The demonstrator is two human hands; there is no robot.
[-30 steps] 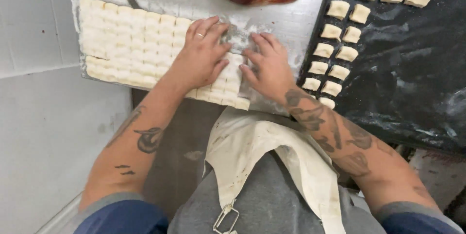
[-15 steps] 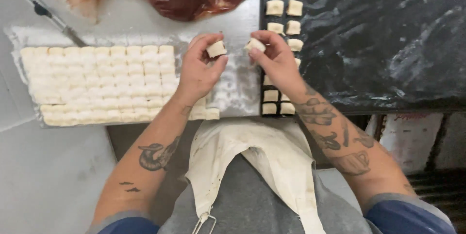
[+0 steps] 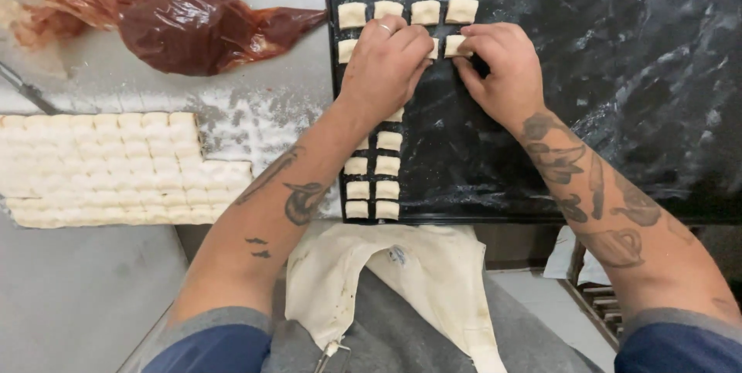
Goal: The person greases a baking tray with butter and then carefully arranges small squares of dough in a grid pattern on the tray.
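Nearest to me, a cream apron (image 3: pixel 402 288) hangs over grey clothing at the front edge of the bench (image 3: pixel 85 296). Just beyond it, on the bench's left side, lies a scored dough sheet (image 3: pixel 108 168), cut into a grid of small squares, with its right end stepped where pieces are gone. Loose flour (image 3: pixel 247 122) dusts the bench between the sheet and the tray.

A black baking tray (image 3: pixel 618 110), streaked with flour, occupies the right side of the bench. Along its left edge I see two columns of dough squares (image 3: pixel 375 176) running from the near corner to the far corner, and shorter rows at the far edge.

Both forearms reach across the near edge of the tray. The left hand (image 3: pixel 386 64) rests palm down on the tray, fingers curled; it covers whatever lies under it, so I cannot tell whether it grips a piece. The right hand (image 3: pixel 502 71) is pinched with thumb and fingertips on one dough piece (image 3: pixel 454 45), which sits on the tray in the third row from the far edge, just beside the left hand.

Farthest, at the far left corner of the bench, lies a piping bag (image 3: pixel 193 25) of red-brown filling, with a metal tool (image 3: pixel 27 93) near the left edge.
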